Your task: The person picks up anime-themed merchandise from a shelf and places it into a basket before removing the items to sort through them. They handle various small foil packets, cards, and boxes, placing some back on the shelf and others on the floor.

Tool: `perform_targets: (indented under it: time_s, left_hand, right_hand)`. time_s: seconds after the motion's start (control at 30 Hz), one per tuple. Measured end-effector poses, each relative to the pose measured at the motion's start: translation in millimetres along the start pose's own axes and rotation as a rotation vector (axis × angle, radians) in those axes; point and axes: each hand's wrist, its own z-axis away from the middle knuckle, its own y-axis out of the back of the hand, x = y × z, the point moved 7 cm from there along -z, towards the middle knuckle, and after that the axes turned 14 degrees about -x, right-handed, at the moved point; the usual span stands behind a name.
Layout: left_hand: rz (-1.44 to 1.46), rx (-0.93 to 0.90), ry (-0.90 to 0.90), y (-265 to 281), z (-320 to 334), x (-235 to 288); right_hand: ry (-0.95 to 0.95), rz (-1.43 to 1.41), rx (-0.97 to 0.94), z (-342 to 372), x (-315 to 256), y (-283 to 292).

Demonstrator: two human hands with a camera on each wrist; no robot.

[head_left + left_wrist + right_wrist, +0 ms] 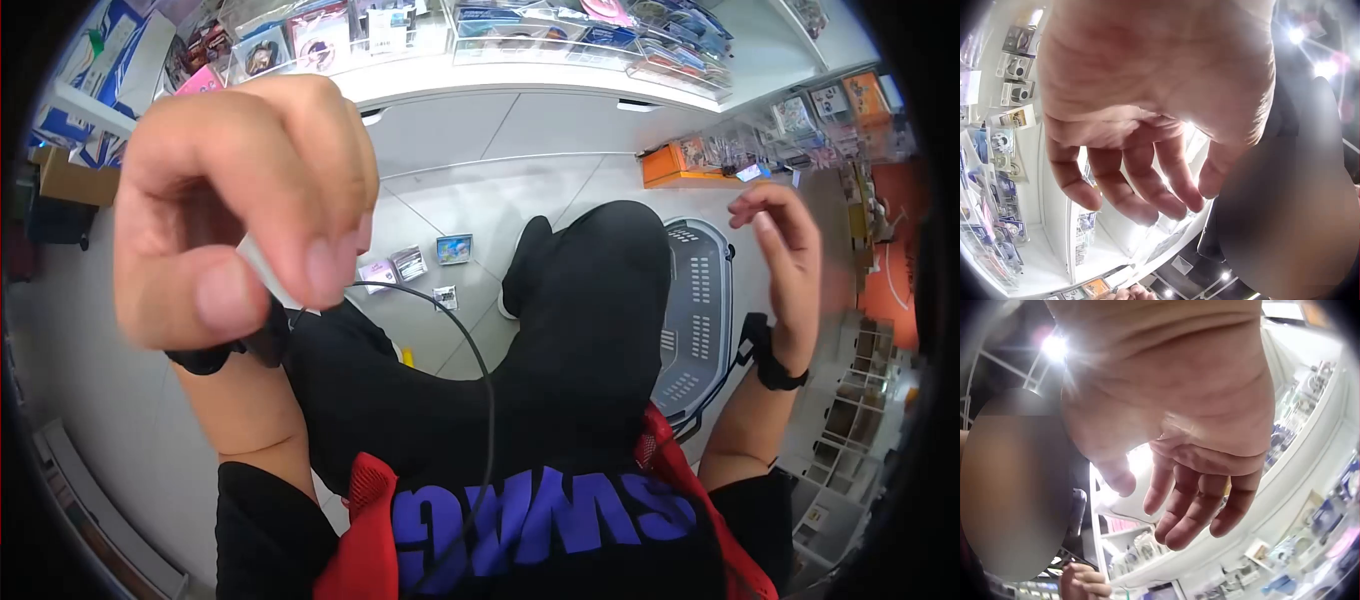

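Note:
Large and close to the camera, the left hand [235,190] is raised at the left of the head view, fingers bent and thumb near the index finger. In the left wrist view that hand [1160,81] hangs loosely curled, holding nothing. Over at the right, the right hand [790,265] is raised above the side of a grey basket [700,300], its fingers loosely bent. The right wrist view shows this hand [1179,419] with nothing in its fingers. Neither hand touches any goods.
On the floor lie a blue box [454,249], a pink packet [378,275], a silvery packet [409,263] and a small packet [445,297]. A white shelf [400,88] with packaged goods spans the front. A black cable [478,352] crosses the person's lap. An orange box [661,167] stands front right.

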Motion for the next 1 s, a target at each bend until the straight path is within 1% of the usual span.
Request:
perform_targets:
  time_s: [0.03,0.07,0.1,0.13,0.17,0.2,0.23,0.3,0.33,0.37,0.4,0.43,0.47,0.5,0.53,0.57,0.63,0.67,0.7,0.73,0.77,0.83,0.87,0.97,1.0]
  left_hand:
    - [0.032,0.031,0.017,0,6,-7]
    - [0.064,0.063,0.032,-1,11,-14]
    - [0.024,0.106,0.171,3,18,-28]
    - [0.077,0.13,0.286,7,25,-54]
    - [0.064,0.237,0.537,12,44,-120]
    - [0.073,0.281,0.662,10,54,-157]
    - [0.024,0.208,0.745,8,63,-203]
    - [-0.263,0.07,1.042,-8,79,-278]
    - [-0.335,-0.012,1.084,-22,91,-323]
    - [-0.407,-0.095,1.122,-38,103,-364]
    - [-0.414,-0.169,1.176,-57,114,-391]
    - [-0.419,-0.244,1.229,-76,125,-416]
    - [-0.381,-0.3,1.352,-94,145,-451]
    - [-0.341,-0.358,1.474,-107,162,-477]
    - [-0.321,-0.385,1.516,-121,169,-484]
    - [-0.355,-0.379,1.491,-139,185,-507]
    - [-0.296,-0.494,1.549,-172,196,-518]
    - [-0.276,-0.548,1.552,-190,206,-535]
    - [-0.29,-0.512,1.521,-198,208,-539]
    - [-0.405,-0.416,1.502,-199,206,-541]
    - [-0.517,-0.323,1.476,-203,204,-540]
    - [-0.553,-0.359,1.434,-213,208,-559]
    - [-0.589,-0.392,1.415,-219,209,-565]
    - [-0.749,-0.455,1.369,-247,224,-577]
    - [-0.804,-0.454,1.354,-255,231,-580]
  right_hand:
    - [-0.167,0.079,0.037,14,35,-4]
    - [-0.214,0.162,0.044,26,54,-15]
    - [-0.263,0.244,0.048,41,69,-28]
    - [-0.243,0.218,0.047,54,77,-48]
    - [-0.214,0.189,0.042,55,78,-67]
    - [-0.193,0.056,0.006,46,69,-76]
    - [-0.122,-0.046,-0.002,30,50,-85]
    - [0.101,-0.282,0.018,-14,5,-96]
    - [0.222,-0.413,0.002,-39,-21,-102]
    - [0.269,-0.611,-0.032,-64,-35,-108]
    - [0.299,-0.869,-0.062,-89,-53,-120]
    - [0.384,-1.034,-0.201,-124,-58,-132]
    - [0.397,-1.124,-0.28,-155,-48,-146]
    - [0.425,-1.012,-0.382,-181,-36,-164]
    - [0.307,-0.953,-0.423,-198,-22,-186]
    - [0.192,-0.893,-0.47,-216,-9,-207]
    - [0.072,-0.715,-0.571,-226,34,-239]
    - [-0.062,-0.552,-0.541,-227,60,-248]
    - [-0.196,-0.389,-0.511,-224,82,-255]
    - [-0.172,-0.201,-0.502,-226,89,-260]
    - [-0.203,-0.137,-0.578,-222,96,-264]
    - [-0.241,0.012,-0.719,-220,79,-252]
    - [-0.262,0.044,-0.657,-221,84,-252]
    - [-0.142,0.265,-0.564,-228,99,-250]
    - [-0.16,0.246,-0.586,-230,101,-249]
